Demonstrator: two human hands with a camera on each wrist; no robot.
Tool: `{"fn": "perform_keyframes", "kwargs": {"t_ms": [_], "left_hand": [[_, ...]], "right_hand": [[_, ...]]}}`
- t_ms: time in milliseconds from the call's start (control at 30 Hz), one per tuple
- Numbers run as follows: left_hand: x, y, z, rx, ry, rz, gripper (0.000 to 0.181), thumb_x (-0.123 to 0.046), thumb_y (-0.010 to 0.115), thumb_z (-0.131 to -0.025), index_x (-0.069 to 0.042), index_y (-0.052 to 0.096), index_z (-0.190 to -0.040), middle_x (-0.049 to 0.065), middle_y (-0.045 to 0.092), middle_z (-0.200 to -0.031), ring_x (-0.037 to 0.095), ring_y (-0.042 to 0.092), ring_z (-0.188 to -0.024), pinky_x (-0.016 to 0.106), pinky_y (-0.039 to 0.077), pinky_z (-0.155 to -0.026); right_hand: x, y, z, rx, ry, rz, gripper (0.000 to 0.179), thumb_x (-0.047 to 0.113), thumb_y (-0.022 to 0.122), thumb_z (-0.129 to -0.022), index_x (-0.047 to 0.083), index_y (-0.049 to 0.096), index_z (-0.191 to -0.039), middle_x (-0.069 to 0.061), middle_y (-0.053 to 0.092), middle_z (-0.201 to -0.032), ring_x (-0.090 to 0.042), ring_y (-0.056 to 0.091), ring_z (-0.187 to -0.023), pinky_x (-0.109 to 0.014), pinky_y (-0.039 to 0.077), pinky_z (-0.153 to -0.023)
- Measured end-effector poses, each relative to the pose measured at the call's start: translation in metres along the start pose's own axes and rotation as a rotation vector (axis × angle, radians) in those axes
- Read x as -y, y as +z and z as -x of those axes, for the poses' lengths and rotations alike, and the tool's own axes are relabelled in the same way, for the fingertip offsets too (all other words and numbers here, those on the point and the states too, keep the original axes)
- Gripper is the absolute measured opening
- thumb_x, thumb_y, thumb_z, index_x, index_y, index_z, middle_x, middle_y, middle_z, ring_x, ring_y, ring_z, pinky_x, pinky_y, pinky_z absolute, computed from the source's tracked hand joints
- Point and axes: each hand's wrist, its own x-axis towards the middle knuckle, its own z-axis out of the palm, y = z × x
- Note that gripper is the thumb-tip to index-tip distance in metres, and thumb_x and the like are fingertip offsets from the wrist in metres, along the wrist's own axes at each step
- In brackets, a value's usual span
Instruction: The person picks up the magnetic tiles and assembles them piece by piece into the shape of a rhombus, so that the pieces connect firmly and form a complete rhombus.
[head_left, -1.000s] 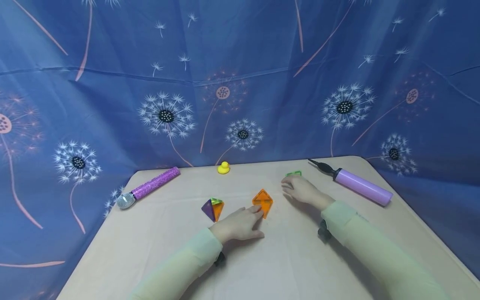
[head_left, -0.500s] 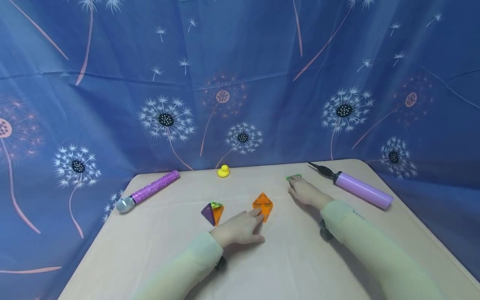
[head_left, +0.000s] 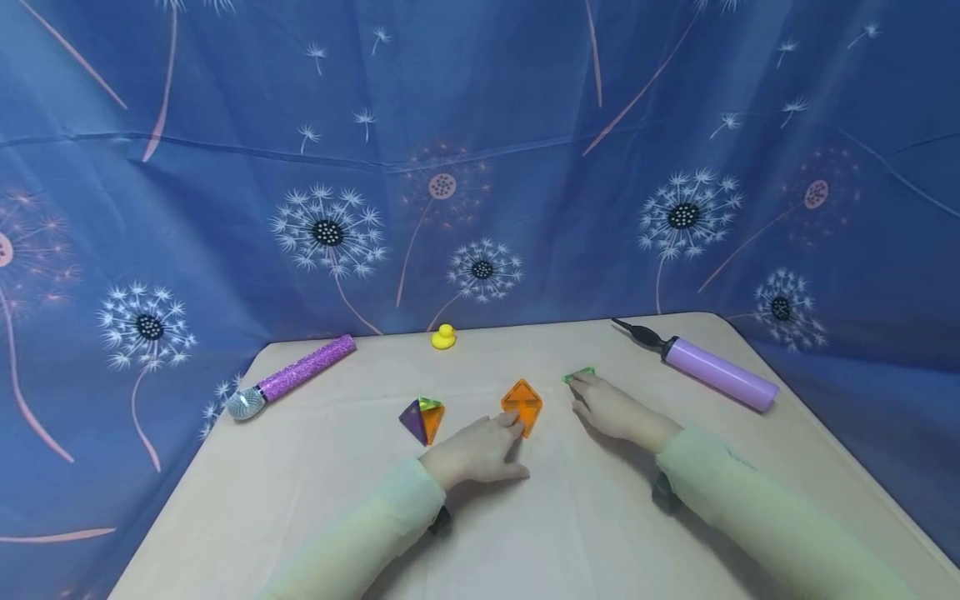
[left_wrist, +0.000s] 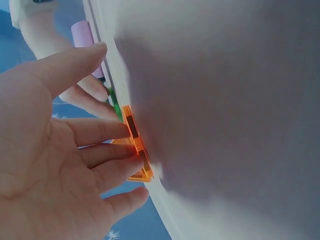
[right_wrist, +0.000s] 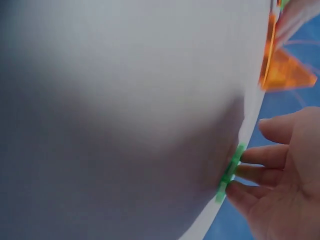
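My left hand (head_left: pixel 480 450) rests its extended fingertips on a translucent orange magnetic tile piece (head_left: pixel 522 398), with the thumb held apart. In the left wrist view the orange piece (left_wrist: pixel 136 131) has dark strips along its edge, and part of it rises from the table. My right hand (head_left: pixel 611 408) touches a flat green translucent tile (head_left: pixel 573 375) with its fingertips; the fingers partly cover it. The right wrist view has the green tile (right_wrist: pixel 230 172) lying on the table under those fingers, thumb apart. Left of the orange piece stands a small purple, orange and green tile shape (head_left: pixel 423 421).
A glittery purple microphone (head_left: pixel 303 371) lies at the back left. Along the back edge sits a yellow rubber duck (head_left: pixel 444 337). A lilac hand pump (head_left: pixel 716 371) with a black nozzle lies at the right. A blue dandelion-print curtain (head_left: pixel 480 167) hangs behind the table.
My right hand has slid the green tile toward me and slightly left, closer to the orange piece. The left hand has stayed on the orange piece.
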Motion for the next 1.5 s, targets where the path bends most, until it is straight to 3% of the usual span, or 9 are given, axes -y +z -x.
{"fn": "perform_keyframes", "kwargs": {"t_ms": [267, 500, 667, 867, 1000, 1167, 1367, 1500], "left_hand": [[0.002, -0.002, -0.002, -0.010, -0.002, -0.017, 0.077, -0.052, 0.067, -0.095, -0.005, 0.047, -0.152, 0.012, 0.036, -0.162, 0.026, 0.040, -0.145, 0.038, 0.035, -0.117], [0.003, 0.000, -0.005, -0.019, 0.000, -0.031, 0.076, -0.053, 0.067, -0.095, -0.005, 0.049, -0.151, 0.012, 0.039, -0.160, 0.027, 0.042, -0.144, 0.040, 0.037, -0.116], [0.004, 0.001, -0.008, -0.034, 0.007, -0.076, 0.075, -0.054, 0.067, -0.094, -0.007, 0.051, -0.150, 0.010, 0.042, -0.159, 0.024, 0.042, -0.144, 0.047, 0.038, -0.114], [0.004, 0.001, -0.010, -0.046, 0.015, -0.121, 0.073, -0.056, 0.067, -0.094, -0.009, 0.054, -0.148, 0.008, 0.047, -0.155, 0.023, 0.046, -0.141, 0.052, 0.037, -0.114], [0.003, 0.000, -0.008, -0.045, 0.013, -0.125, 0.073, -0.056, 0.066, -0.094, -0.008, 0.054, -0.148, 0.009, 0.047, -0.155, 0.024, 0.045, -0.141, 0.053, 0.036, -0.115], [0.003, 0.000, -0.006, -0.047, 0.012, -0.117, 0.073, -0.056, 0.066, -0.094, -0.009, 0.054, -0.148, 0.008, 0.046, -0.156, 0.023, 0.044, -0.142, 0.053, 0.035, -0.115], [0.003, 0.001, -0.007, -0.050, 0.010, -0.111, 0.073, -0.056, 0.066, -0.094, -0.008, 0.054, -0.148, 0.009, 0.045, -0.156, 0.024, 0.043, -0.143, 0.054, 0.034, -0.116], [0.003, 0.002, -0.008, -0.049, 0.009, -0.111, 0.073, -0.056, 0.066, -0.095, -0.008, 0.054, -0.148, 0.010, 0.045, -0.156, 0.025, 0.043, -0.143, 0.054, 0.034, -0.116]], "right_hand": [[0.035, 0.000, 0.029, 0.063, 0.013, -0.006, 0.046, 0.011, 0.058, -0.103, -0.017, 0.050, -0.138, -0.036, 0.044, -0.145, -0.049, 0.042, -0.137, -0.059, 0.035, -0.112], [0.049, 0.002, 0.042, 0.071, 0.006, 0.014, 0.045, 0.011, 0.059, -0.102, -0.015, 0.051, -0.138, -0.034, 0.045, -0.145, -0.048, 0.044, -0.136, -0.059, 0.037, -0.111], [0.041, 0.001, 0.036, 0.007, 0.007, -0.008, 0.040, 0.010, 0.069, -0.095, -0.008, 0.062, -0.130, -0.027, 0.058, -0.135, -0.043, 0.054, -0.126, -0.056, 0.043, -0.107], [0.022, -0.001, 0.024, -0.090, 0.054, -0.115, 0.033, 0.011, 0.079, -0.085, 0.000, 0.072, -0.116, -0.014, 0.068, -0.115, -0.032, 0.063, -0.107, -0.051, 0.052, -0.097], [0.012, -0.005, 0.020, -0.130, 0.179, -0.192, 0.049, 0.018, 0.083, -0.083, -0.008, 0.067, -0.122, -0.016, 0.063, -0.108, -0.032, 0.059, -0.099, -0.052, 0.051, -0.092], [0.004, -0.005, 0.020, -0.089, 0.333, -0.265, 0.064, 0.027, 0.084, -0.083, -0.014, 0.061, -0.127, -0.022, 0.059, -0.110, -0.039, 0.055, -0.105, -0.056, 0.047, -0.096], [0.001, -0.003, 0.020, -0.105, 0.327, -0.300, 0.056, 0.023, 0.087, -0.080, -0.011, 0.065, -0.119, -0.020, 0.061, -0.109, -0.038, 0.059, -0.104, -0.054, 0.049, -0.096], [0.002, -0.004, 0.018, -0.122, 0.328, -0.381, 0.053, 0.015, 0.089, -0.075, -0.009, 0.062, -0.114, -0.016, 0.066, -0.100, -0.030, 0.063, -0.090, -0.044, 0.055, -0.082]]}}
